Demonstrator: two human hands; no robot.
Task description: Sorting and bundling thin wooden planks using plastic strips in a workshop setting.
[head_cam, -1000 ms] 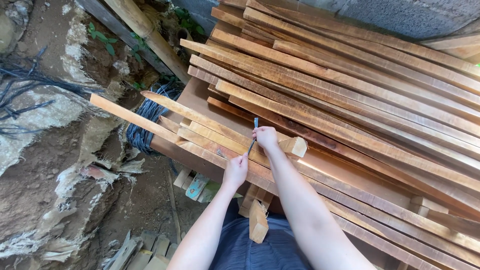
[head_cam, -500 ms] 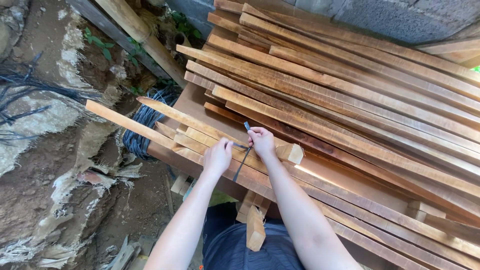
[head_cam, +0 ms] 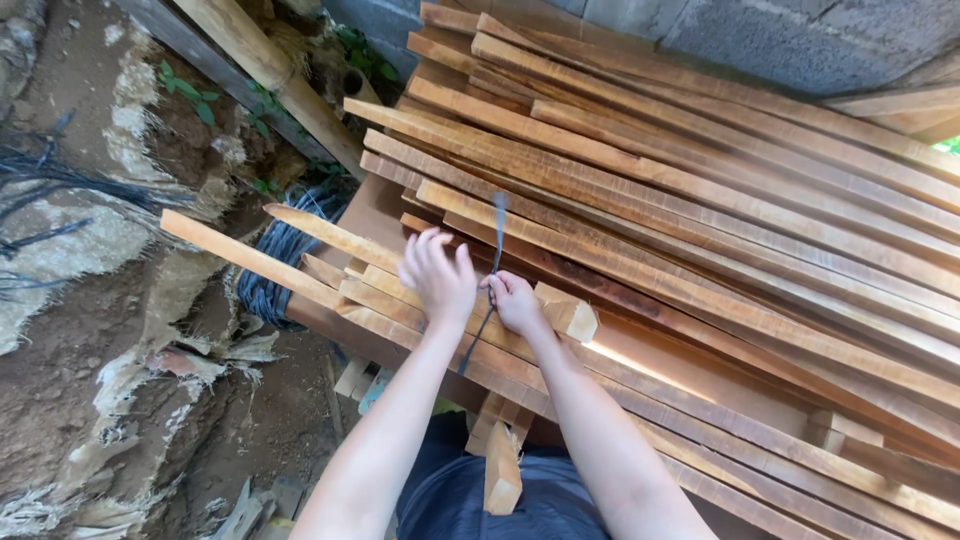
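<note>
A: Starting at the left edge, what is showing?

B: Bare earth and rubble [head_cam: 90, 330], with dark cables [head_cam: 40, 190] lying across it. A coil of blue-grey wire [head_cam: 275, 265] is sitting just beside the end of the slats [head_cam: 700, 250].

A: And the slats themselves?

B: They are lying side by side in a loose stack, slanting from upper left down to lower right, so their cut ends are overhanging the left side of the surface. One slat [head_cam: 240, 255] is jutting out further than the rest.

A: What is the left hand [head_cam: 438, 275] doing?

B: It is hovering over the slat ends with its fingers spread and gripping nothing; whether it is touching the wood cannot be told.

A: And the strap [head_cam: 492, 270]?

B: A thin dark strap is running upright between the hands, its upper end lying over the stack and its lower end hanging below the edge.

A: The right hand [head_cam: 515, 300]?

B: It is closing on the strap at mid-length, apparently keeping it taut against the wood. Just right of it a short block [head_cam: 568, 315] is resting on the slats. A grey block wall [head_cam: 800, 40] is standing behind.
</note>
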